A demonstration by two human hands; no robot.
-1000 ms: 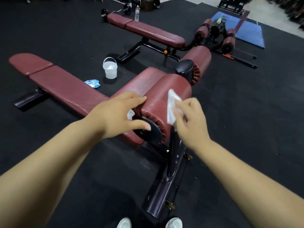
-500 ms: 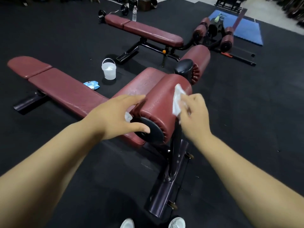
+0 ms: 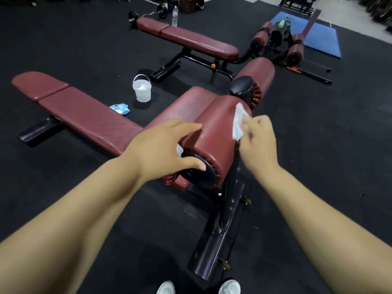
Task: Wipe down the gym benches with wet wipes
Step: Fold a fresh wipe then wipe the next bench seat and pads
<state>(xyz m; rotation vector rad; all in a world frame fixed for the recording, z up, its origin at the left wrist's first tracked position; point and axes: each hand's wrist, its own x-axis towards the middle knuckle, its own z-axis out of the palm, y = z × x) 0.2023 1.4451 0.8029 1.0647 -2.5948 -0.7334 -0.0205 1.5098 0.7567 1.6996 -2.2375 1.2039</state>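
Right hand (image 3: 257, 143) has slid the wipe (image 3: 238, 122) up the right flank of the roller pad (image 3: 216, 132), toward its far end. Its fingers pinch the wipe against the vinyl. Left hand (image 3: 161, 149) clamps the roller pad's near end, fingers on top, thumb on black end cap. Near bench (image 3: 89, 115) sits on black rubber floor (image 3: 84, 49). Bucket (image 3: 141, 89) and wipe pack (image 3: 119, 108) beside it; second bench (image 3: 191, 40) and blue mat (image 3: 318, 39) behind.

Black rubber floor (image 3: 318, 145), as I see it:
- near maroon bench (image 3: 84, 115)
- far maroon bench (image 3: 191, 39)
- white bucket (image 3: 141, 91), between them
- blue wipes pack (image 3: 119, 108), beside the near bench
- blue mat (image 3: 314, 35), far right
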